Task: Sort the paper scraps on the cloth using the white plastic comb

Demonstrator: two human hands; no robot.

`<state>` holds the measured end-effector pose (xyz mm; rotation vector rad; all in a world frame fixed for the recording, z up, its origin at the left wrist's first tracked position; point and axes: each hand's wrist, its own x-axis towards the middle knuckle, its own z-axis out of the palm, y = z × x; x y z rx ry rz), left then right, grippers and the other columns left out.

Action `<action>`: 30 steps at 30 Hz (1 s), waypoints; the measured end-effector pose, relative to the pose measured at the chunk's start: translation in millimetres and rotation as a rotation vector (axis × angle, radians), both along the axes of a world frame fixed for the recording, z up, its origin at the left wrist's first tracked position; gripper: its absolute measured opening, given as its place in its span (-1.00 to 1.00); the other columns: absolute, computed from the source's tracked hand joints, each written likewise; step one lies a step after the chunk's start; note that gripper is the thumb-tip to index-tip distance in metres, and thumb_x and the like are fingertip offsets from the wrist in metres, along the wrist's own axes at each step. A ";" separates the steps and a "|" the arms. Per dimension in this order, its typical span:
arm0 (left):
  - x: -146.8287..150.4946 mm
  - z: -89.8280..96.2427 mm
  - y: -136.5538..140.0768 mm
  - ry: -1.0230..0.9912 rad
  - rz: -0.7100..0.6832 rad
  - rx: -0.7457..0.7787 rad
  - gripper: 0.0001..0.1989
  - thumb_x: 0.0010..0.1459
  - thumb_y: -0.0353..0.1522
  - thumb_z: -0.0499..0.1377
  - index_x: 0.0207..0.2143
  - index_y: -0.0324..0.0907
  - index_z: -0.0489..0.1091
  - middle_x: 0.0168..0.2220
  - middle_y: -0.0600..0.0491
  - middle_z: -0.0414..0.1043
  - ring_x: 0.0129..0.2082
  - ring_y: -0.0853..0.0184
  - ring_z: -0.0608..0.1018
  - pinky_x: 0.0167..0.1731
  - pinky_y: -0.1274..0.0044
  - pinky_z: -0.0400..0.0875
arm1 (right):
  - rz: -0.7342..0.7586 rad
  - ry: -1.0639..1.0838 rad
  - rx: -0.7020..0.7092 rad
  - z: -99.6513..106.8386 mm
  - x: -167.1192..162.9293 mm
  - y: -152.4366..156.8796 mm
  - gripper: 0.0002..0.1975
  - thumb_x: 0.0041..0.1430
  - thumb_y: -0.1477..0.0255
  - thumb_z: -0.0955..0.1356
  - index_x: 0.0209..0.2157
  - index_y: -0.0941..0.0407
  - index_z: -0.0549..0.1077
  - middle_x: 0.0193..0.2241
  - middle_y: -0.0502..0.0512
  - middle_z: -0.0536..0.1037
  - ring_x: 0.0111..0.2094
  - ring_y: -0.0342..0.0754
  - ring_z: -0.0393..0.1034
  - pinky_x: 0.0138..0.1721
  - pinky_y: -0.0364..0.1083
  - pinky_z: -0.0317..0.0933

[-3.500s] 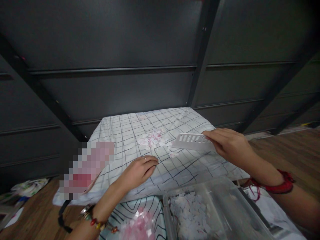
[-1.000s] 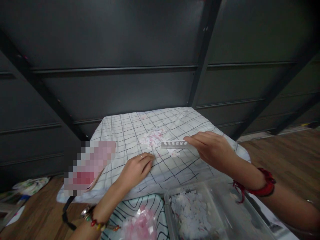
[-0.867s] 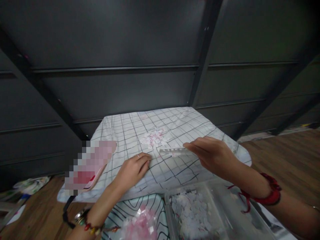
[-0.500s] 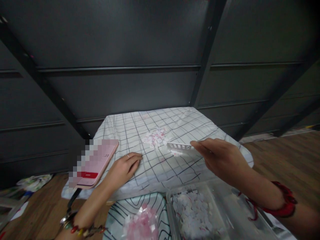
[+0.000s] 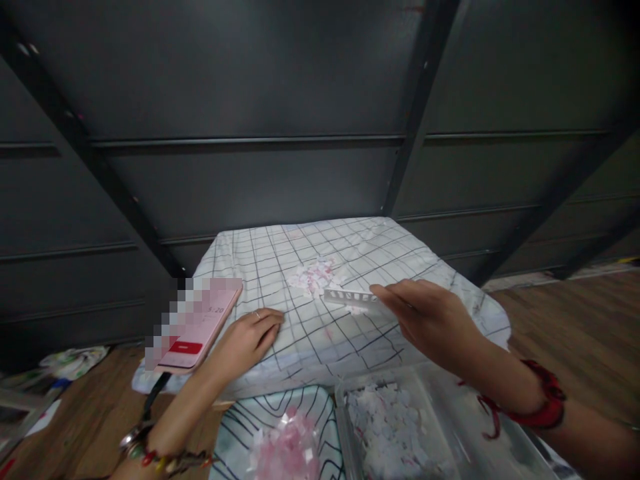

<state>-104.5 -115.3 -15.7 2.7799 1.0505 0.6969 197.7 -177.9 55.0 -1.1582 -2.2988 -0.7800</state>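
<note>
My right hand (image 5: 425,317) pinches one end of a flat, pale strip with a row of slots (image 5: 347,297); I cannot tell exactly what tool it is. The strip lies low over the checked tablecloth, at the near edge of a small heap of white and pink paper scraps (image 5: 315,277). A few scraps show just below the strip. My left hand (image 5: 255,333), with a ring on one finger, rests on the cloth left of the heap, holding nothing, its fingers lying flat and the thumb a little apart.
A pink phone (image 5: 213,320) lies left of my left hand. At the near edge stand a patterned tray (image 5: 233,433) with small pink clear packets (image 5: 287,450) and a clear plastic box (image 5: 343,420) full of pale scraps (image 5: 387,427). Dark panels (image 5: 250,180) rise behind the table.
My right hand has moved slightly left and down with the slotted strip, which now sits nearer the front of the heap. My left hand stays in place on the cloth.
</note>
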 end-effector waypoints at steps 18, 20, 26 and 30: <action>-0.3 -2.1 -2.1 -0.029 0.006 -0.026 -0.74 0.24 -0.43 -0.06 -0.22 -0.21 0.42 -0.19 -0.03 0.49 -0.19 0.30 0.52 -0.12 0.43 0.44 | 0.052 -0.043 0.085 -6.3 -5.0 -23.3 -0.70 0.07 0.73 0.14 -0.22 0.27 0.39 -0.54 0.11 0.49 -0.54 -0.08 0.32 -0.51 -0.10 0.22; -0.2 -2.2 -2.4 -0.031 0.012 -0.026 -0.74 0.24 -0.43 -0.06 -0.22 -0.21 0.42 -0.19 -0.03 0.49 -0.18 0.30 0.52 -0.12 0.42 0.44 | 0.068 -0.023 0.052 -8.9 -10.0 -29.3 -0.69 0.04 0.75 0.15 -0.22 0.30 0.38 -0.53 0.13 0.50 -0.53 -0.08 0.34 -0.50 -0.10 0.26; -0.6 -4.9 -1.4 -0.042 0.008 -0.031 -0.76 0.24 -0.43 -0.04 -0.22 -0.21 0.42 -0.19 -0.02 0.49 -0.19 0.30 0.52 -0.11 0.42 0.43 | 0.174 0.020 0.004 -2.9 -31.6 -52.8 -0.65 0.00 0.77 0.13 -0.21 0.29 0.37 -0.47 0.15 0.55 -0.49 -0.09 0.39 -0.46 -0.11 0.34; -0.3 -4.9 -1.7 -0.051 0.011 -0.039 -0.76 0.23 -0.45 -0.04 -0.22 -0.21 0.42 -0.19 -0.02 0.49 -0.17 0.30 0.51 -0.11 0.43 0.42 | 0.224 0.058 -0.012 3.9 -32.7 -58.1 -0.65 0.03 0.77 0.14 -0.17 0.28 0.36 -0.45 0.13 0.55 -0.46 -0.11 0.41 -0.42 -0.12 0.35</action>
